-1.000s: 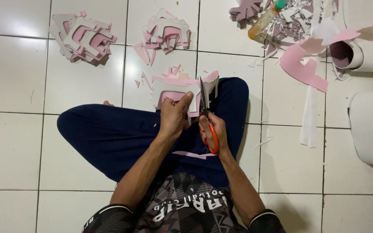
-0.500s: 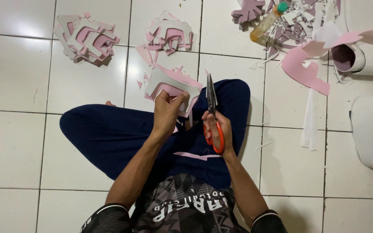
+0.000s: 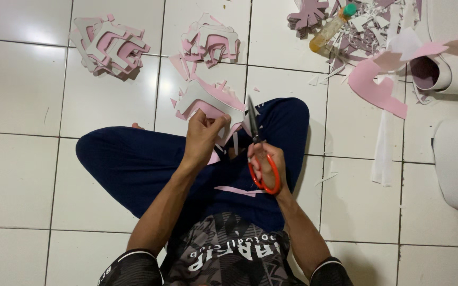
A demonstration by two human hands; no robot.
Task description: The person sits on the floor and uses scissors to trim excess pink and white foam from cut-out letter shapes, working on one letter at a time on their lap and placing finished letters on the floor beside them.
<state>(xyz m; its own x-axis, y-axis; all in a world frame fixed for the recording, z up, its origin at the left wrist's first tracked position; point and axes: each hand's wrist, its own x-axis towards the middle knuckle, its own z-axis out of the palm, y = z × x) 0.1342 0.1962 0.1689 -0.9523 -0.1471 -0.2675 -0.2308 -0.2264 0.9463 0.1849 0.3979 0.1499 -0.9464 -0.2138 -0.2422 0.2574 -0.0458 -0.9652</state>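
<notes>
Scissors (image 3: 258,153) with orange loop handles sat in the right hand (image 3: 265,161), fingers threaded through the loops and curled shut around them, blades pointing up and away from the body and apparently closed or nearly so (the tips were too thin to be sure). The left hand (image 3: 201,136) pinched the near edge of a foam cutout (image 3: 202,100), white on one face and pink on the other, thumb and fingers pressed together on it.

The cutout lay forward and to the left of the blades, over the crossed legs in dark blue trousers (image 3: 133,164), its long axis running roughly sideways across the view, while the scissors ran almost straight away from the person. The blade tips stood just beside the cutout's right edge, near it but not clearly touching. So the left hand was on the piece and the right hand a little apart from it.

On the white tiled floor (image 3: 22,95) beyond lay two stacks of similar cutouts (image 3: 109,45), pink offcuts, a small bottle with a green cap (image 3: 332,26) and rolls of foam sheet (image 3: 451,74) at the right.
</notes>
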